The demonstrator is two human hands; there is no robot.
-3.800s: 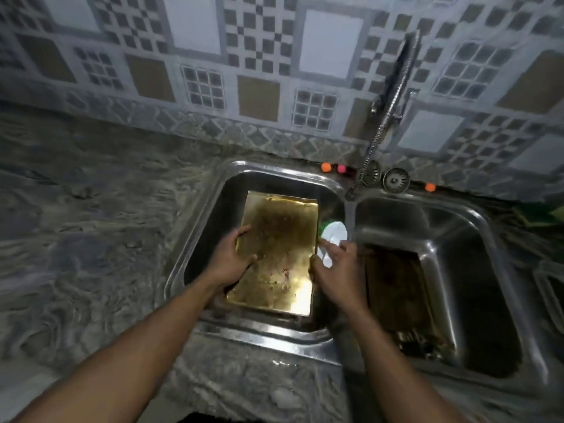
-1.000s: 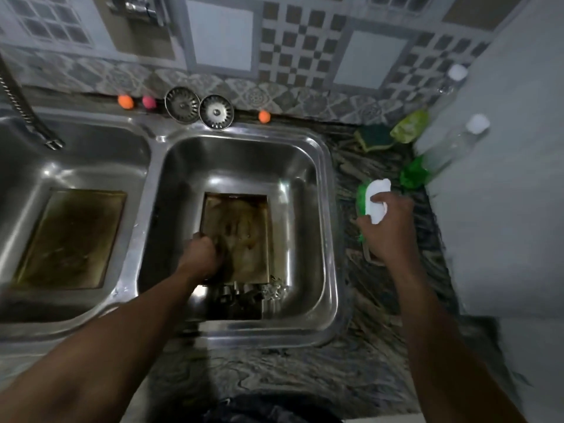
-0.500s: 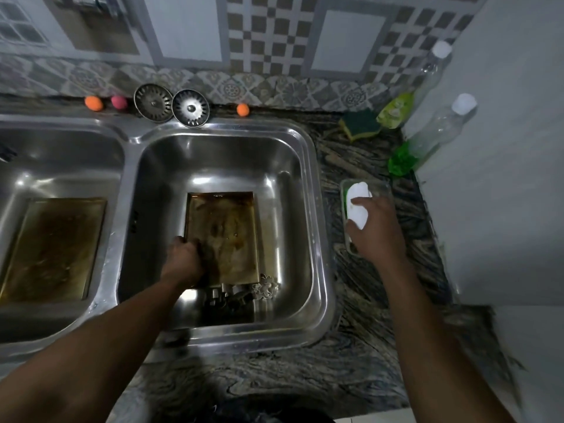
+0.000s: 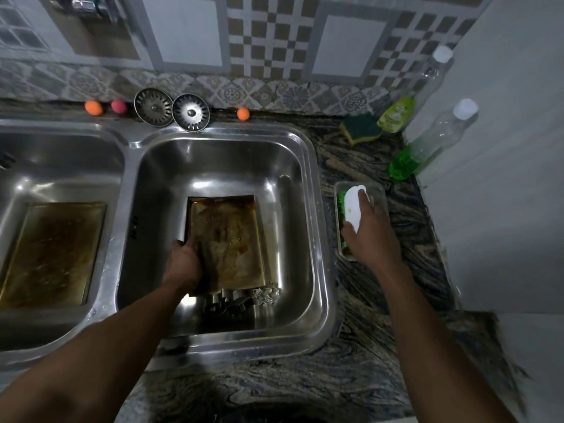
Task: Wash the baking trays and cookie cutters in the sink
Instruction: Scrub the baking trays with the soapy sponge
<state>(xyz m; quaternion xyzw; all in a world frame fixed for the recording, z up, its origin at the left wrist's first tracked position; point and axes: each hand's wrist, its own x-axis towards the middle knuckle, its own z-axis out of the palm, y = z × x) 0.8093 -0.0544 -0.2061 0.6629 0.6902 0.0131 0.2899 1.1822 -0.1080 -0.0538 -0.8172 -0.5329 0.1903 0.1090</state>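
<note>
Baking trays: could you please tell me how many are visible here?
2. One tray lies in the left basin; the second tray is in the right basin, its left edge held by the left hand. Others could be hidden underneath them.

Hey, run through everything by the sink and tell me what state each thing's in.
right-basin tray, stained brown
left-basin tray, stained, lying flat
cookie cutters, piled at right-basin tray's near end
brush, down in clear dish
strainers, propped upright
left grip, gripping right-basin tray's edge
right grip, holding brush
</note>
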